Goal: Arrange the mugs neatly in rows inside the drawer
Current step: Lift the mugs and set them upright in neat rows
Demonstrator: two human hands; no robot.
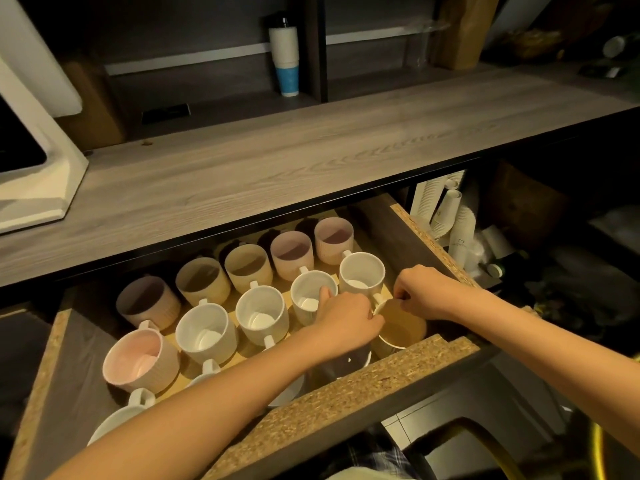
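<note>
An open wooden drawer (363, 389) holds several mugs in slanting rows. The back row has ribbed beige and pink mugs (294, 254); the middle row has white mugs (261, 315), with a pink mug (140, 362) at its left end. At the drawer's front right corner stands a beige mug (401, 329). My left hand (346, 317) rests on its near rim, fingers curled over it and one finger touching a white mug (310, 296). My right hand (422, 292) pinches the beige mug's far rim beside another white mug (362, 275). More mugs lie partly hidden under my left forearm.
A grey wood-grain counter (277, 161) overhangs the drawer's back. A white appliance (31, 161) sits at the left, a stack of paper cups (285, 57) on the shelf behind. More stacked paper cups (453, 223) stand in the compartment right of the drawer.
</note>
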